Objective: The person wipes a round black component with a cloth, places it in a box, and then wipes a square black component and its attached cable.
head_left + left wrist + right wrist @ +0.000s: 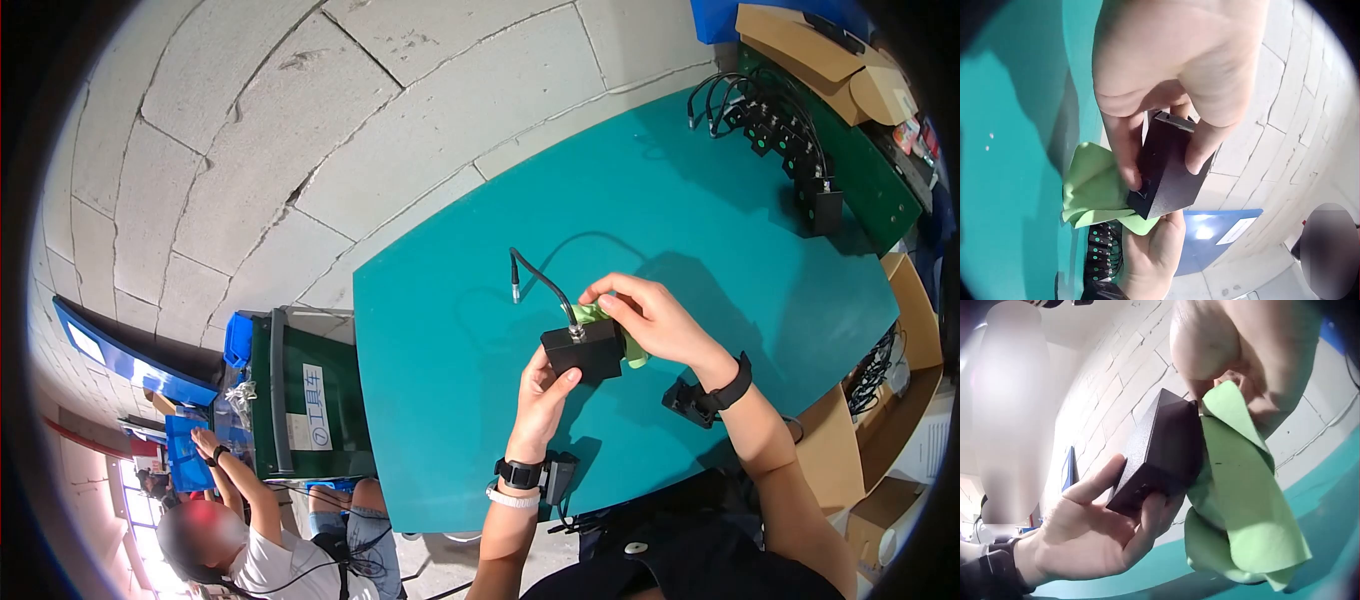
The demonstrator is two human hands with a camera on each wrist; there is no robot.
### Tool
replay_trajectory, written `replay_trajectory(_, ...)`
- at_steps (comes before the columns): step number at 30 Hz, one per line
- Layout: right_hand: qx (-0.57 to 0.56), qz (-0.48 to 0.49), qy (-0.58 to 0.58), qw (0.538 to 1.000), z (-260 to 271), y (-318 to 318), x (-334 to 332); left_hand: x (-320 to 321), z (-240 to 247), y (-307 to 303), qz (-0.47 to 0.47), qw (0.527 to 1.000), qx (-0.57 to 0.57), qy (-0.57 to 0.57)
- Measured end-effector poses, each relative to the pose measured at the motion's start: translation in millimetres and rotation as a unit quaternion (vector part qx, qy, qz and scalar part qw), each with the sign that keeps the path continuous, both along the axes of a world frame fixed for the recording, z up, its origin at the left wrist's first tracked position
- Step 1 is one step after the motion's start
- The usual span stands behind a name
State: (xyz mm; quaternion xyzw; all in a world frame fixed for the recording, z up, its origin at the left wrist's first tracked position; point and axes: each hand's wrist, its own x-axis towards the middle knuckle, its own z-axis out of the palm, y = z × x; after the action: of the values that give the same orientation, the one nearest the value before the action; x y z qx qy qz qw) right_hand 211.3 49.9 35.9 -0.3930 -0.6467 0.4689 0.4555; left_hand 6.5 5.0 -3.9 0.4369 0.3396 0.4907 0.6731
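Note:
My left hand (537,410) grips a small black box (590,352) over the table, thumb on one side and fingers on the other. A black cable (545,280) with a metal plug at its free end rises from a metal connector on the box and arches away. In my right hand (660,318) is a light green cloth (1247,500), pinched and bunched against the side of the box. Part of the cloth hangs loose below the fingers. The right wrist view shows the box (1163,447) tilted, with the left fingers (1150,515) under its lower edge.
Several similar black boxes with cables (785,140) stand in a row at the back right of the green table (450,400). Open cardboard boxes (870,430) line the right side. A labelled dark green case (320,400) and another person (310,565) are at the left.

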Motion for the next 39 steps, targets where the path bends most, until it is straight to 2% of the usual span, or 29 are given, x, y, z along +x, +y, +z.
replay_trajectory(1,0.0,0.0,0.0,1.0,-1,0,0,0,-1,0,0.003,1.0,0.005,-0.005)
replay_trajectory(3,-0.036,0.02,0.097,0.994,-5,-2,-2,1,-2,0,0.007,1.0,0.011,-0.011)
replay_trajectory(4,-0.036,0.021,0.097,0.994,-9,-1,-1,1,-2,1,0.024,1.0,0.008,-0.016)
replay_trajectory(7,-0.028,-0.005,0.06,0.998,-14,3,9,0,-2,1,0.051,0.998,0.003,-0.031)
replay_trajectory(9,-0.089,0.049,-0.11,0.989,-4,3,21,0,-1,2,0.059,0.998,0.002,-0.038)
replay_trajectory(16,-0.012,0.043,-0.123,0.991,-6,4,25,2,-2,3,0.04,0.999,-0.006,-0.033)
replay_trajectory(18,0.069,-0.042,0.038,0.996,-8,5,19,5,1,3,0.045,0.999,-0.002,-0.022)
replay_trajectory(20,0.09,-0.048,0.06,0.993,-4,6,18,7,4,3,0.061,0.997,0.0,0.05)
replay_trajectory(23,0.106,-0.043,0.094,0.989,3,4,16,9,1,4,0.046,0.996,0.01,0.079)
replay_trajectory(25,-0.009,-0.052,-0.043,0.998,10,-2,16,9,0,5,0.042,0.996,0.011,0.076)
replay_trajectory(27,0.02,-0.073,-0.075,0.994,13,-4,10,10,-1,6,0.039,0.996,0.013,0.073)
replay_trajectory(29,0.176,-0.127,-0.127,0.968,8,-4,4,13,-2,6,0.066,0.993,0.007,0.093)
replay_trajectory(31,0.181,-0.109,-0.131,0.969,10,-9,0,13,-6,8,0.078,0.993,0.0,0.088)
replay_trajectory(33,0.226,-0.099,-0.183,0.952,5,-12,-4,12,-9,9,0.089,0.992,-0.008,0.084)
replay_trajectory(35,0.204,-0.103,-0.19,0.955,2,-14,-4,11,-9,9,0.094,0.991,-0.006,0.096)
replay_trajectory(37,0.178,-0.142,-0.249,0.941,5,-17,-2,12,-6,6,0.094,0.991,-0.007,0.099)
replay_trajectory(39,0.198,-0.133,-0.217,0.947,12,-28,-7,15,0,2,0.093,0.991,-0.007,0.099)
